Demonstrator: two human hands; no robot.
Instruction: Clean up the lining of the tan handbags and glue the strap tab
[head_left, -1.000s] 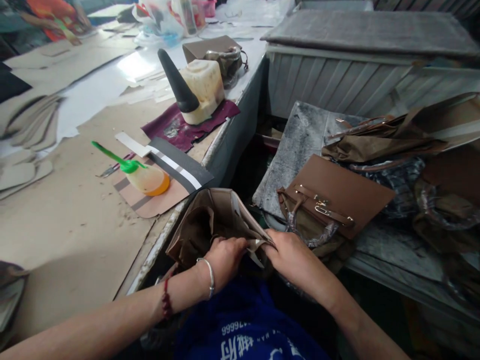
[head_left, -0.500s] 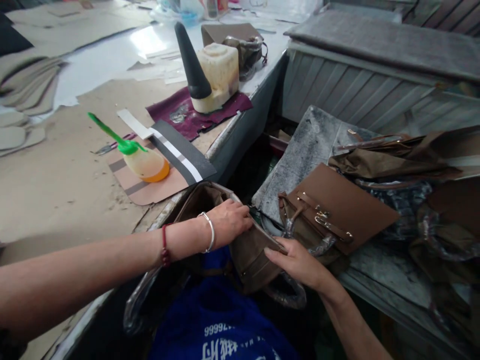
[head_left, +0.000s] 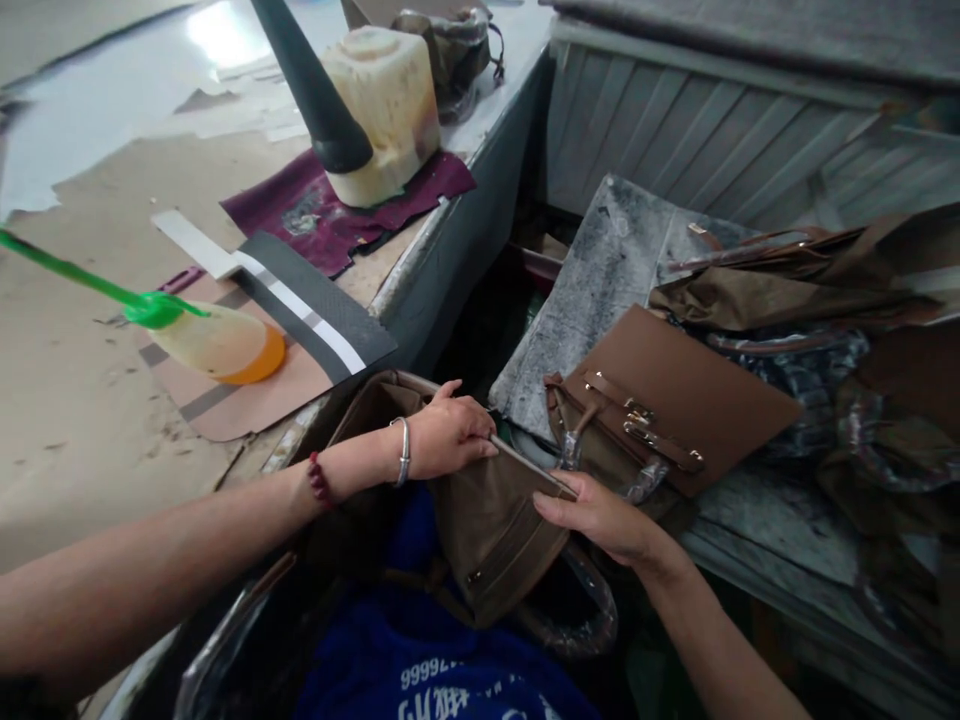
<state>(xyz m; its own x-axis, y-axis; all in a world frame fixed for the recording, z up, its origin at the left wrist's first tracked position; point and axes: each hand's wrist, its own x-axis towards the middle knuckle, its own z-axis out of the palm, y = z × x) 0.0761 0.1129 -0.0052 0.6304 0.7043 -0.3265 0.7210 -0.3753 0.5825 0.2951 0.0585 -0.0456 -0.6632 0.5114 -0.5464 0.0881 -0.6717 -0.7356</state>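
A brown handbag (head_left: 510, 530) rests over my lap at the table edge, with its top rim stretched between my hands and a zipped pocket showing on its lining. My left hand (head_left: 450, 432), wearing a silver bangle and a red bead bracelet, pinches the rim near its middle. At the rim's right end, my right hand (head_left: 592, 515) grips the edge with the thumb on the near face. A plastic-wrapped handle (head_left: 581, 610) hangs below the right hand. The bag's lower part is hidden under my arms.
On the table stand a bottle of orange liquid (head_left: 217, 340) with a green top and a stained plastic container (head_left: 390, 110) on purple material (head_left: 292, 210). To the right, a brown handbag with a flap (head_left: 675, 400) lies on a grey bench (head_left: 570, 300) among other bags.
The view has tilted down and turned right. My left hand's index finger has lifted while its thumb stays on the rim, and the pocket side of the bag is more exposed.
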